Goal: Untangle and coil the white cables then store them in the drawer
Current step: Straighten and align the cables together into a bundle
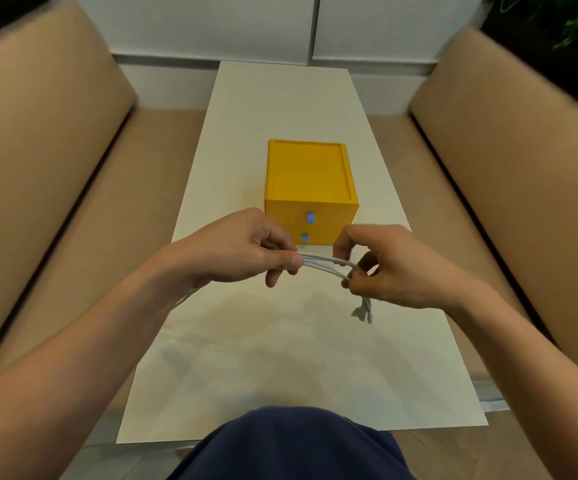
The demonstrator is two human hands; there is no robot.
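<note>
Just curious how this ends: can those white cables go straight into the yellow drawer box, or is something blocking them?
Only closed fronts: both drawers of the yellow drawer box are shut, so one must be pulled open. The table between it and the white cables shows nothing else.

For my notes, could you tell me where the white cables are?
In the head view, centre, the white cables stretch between the left hand and right hand, above the table, just nearer than the yellow drawer box.

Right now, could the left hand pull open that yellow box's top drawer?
Probably within reach: the top drawer sits just beyond the left hand, nothing between. But that hand is busy pinching the white cables.
</note>
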